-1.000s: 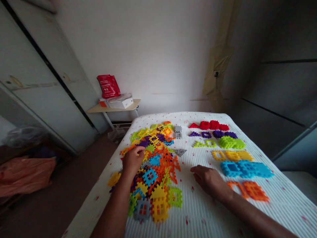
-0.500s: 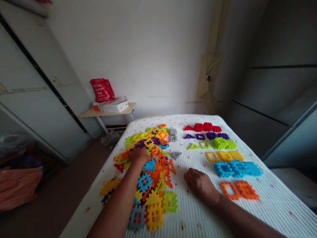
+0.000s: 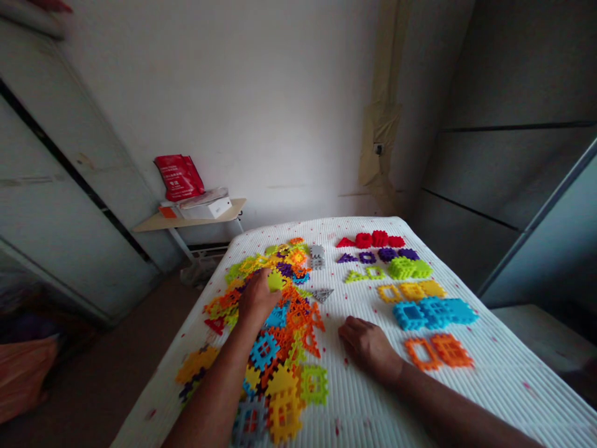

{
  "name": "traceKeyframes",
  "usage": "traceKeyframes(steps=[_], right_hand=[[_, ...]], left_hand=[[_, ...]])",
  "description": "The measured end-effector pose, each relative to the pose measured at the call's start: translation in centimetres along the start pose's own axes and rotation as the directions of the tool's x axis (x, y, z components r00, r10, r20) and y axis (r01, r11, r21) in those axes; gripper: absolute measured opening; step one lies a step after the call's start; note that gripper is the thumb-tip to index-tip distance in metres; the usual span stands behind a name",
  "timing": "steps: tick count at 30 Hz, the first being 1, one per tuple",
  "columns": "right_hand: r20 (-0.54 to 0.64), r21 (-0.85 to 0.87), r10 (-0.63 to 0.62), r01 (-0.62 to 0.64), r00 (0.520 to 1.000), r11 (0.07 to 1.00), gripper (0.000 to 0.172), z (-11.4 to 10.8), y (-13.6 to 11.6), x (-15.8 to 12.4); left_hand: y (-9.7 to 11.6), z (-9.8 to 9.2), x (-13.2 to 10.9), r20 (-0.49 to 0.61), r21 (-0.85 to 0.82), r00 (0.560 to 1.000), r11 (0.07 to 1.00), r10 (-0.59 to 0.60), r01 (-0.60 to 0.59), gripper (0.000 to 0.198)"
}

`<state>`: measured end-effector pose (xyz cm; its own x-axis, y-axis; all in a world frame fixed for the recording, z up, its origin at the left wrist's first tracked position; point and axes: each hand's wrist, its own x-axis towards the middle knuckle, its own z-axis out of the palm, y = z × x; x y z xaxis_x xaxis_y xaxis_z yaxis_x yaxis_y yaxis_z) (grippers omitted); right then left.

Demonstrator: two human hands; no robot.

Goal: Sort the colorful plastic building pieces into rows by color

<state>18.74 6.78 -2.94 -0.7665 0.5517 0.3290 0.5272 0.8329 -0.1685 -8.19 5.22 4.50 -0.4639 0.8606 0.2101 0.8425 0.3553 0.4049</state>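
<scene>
A: Left hand (image 3: pixel 255 302)?
B: Over the mixed pile (image 3: pixel 293 317), grip narrow, thumb and fingers on a lime piece (image 3: pixel 275 281).
A: Where's that piece?
B: Thumb side of the hand, flat face showing, above the far half of the pile. Can't tell if it touches anything underneath.
A: Right hand (image 3: pixel 368 345)?
B: Palm down on the bed (image 3: pixel 364 407), between pile and rows. Fingers curled in, underside hidden, so can't tell if it holds anything.
A: Rows?
B: By colour, far to near: red pieces (image 3: pixel 396 241), purple pieces (image 3: pixel 408 254), green pieces (image 3: pixel 402 268), yellow pieces (image 3: pixel 433 289), blue pieces (image 3: pixel 459 311), orange pieces (image 3: pixel 441 351). Orange ones sit just beside the right wrist.
A: Greys?
B: Grey triangle (image 3: pixel 326 291) at the pile's right edge, grey squares (image 3: pixel 317 251) beyond it, grey window piece (image 3: pixel 242 420) at the near end, beside a yellow one.
</scene>
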Motion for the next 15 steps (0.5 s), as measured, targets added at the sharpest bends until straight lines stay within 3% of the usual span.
traceKeyframes(steps=[3,5,7,9,12,15], right_hand=[[0.014,0.014,0.005,-0.005,1.0,1.0,0.021,0.1,0.1,0.0],[0.024,0.035,0.023,-0.024,0.999,0.999,0.022,0.1,0.2,0.0],[0.024,0.088,0.05,-0.052,0.998,0.995,0.021,0.0,0.3,0.0],[-0.003,0.176,0.079,-0.077,0.997,0.981,0.021,-0.2,0.3,0.0],[-0.075,0.331,0.122,-0.09,0.99,0.939,0.023,-0.8,0.3,0.2],[-0.183,0.439,0.155,-0.06,0.971,0.896,0.023,-1.8,0.2,0.6]], left_hand=[[1.1,0.4,-1.4,0.011,-0.178,0.997,0.982,0.07,-0.067,0.046],[1.9,1.0,-2.7,0.035,-0.419,0.997,0.907,0.066,-0.045,0.044],[2.9,1.7,-4.0,0.117,-0.677,0.993,0.734,0.035,0.053,0.041],[3.8,2.5,-5.3,0.228,-0.817,0.974,0.545,0.004,0.189,0.04],[5.0,3.4,-6.8,0.338,-0.886,0.941,0.332,-0.013,0.323,0.042],[5.8,4.1,-7.8,0.382,-0.907,0.924,0.189,-0.008,0.376,0.04]])
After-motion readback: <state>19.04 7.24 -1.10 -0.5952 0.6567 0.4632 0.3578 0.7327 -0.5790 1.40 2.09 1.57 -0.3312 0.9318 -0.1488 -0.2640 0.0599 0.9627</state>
